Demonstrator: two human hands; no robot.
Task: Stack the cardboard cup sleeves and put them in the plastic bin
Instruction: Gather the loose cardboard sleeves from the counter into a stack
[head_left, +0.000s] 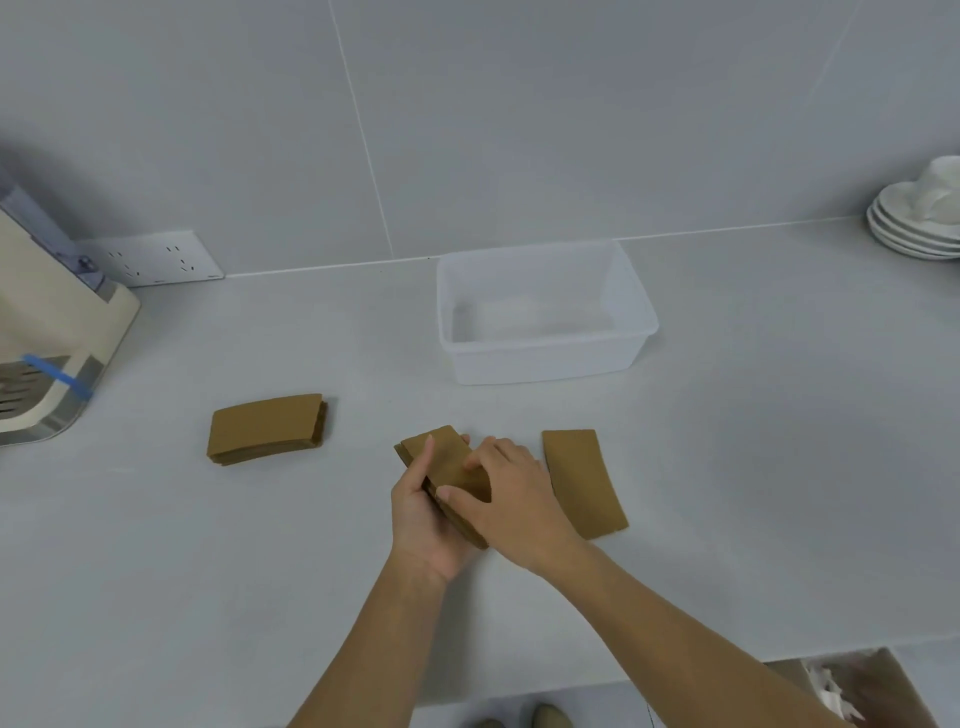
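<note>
A stack of brown cardboard cup sleeves (448, 464) is held at the counter's middle between both hands. My left hand (420, 525) grips its left side from below, thumb along the edge. My right hand (511, 499) presses on its top and right side. Another pile of sleeves (266, 428) lies flat to the left. A further sleeve pile (584, 483) lies flat just right of my right hand. The clear plastic bin (545, 340) stands behind them near the wall, with nothing in it.
A cream machine with a drip grille (47, 353) stands at the left edge. A wall socket (156, 258) sits behind it. Stacked white saucers with a cup (919, 218) are at the far right. The counter's front edge runs near the bottom.
</note>
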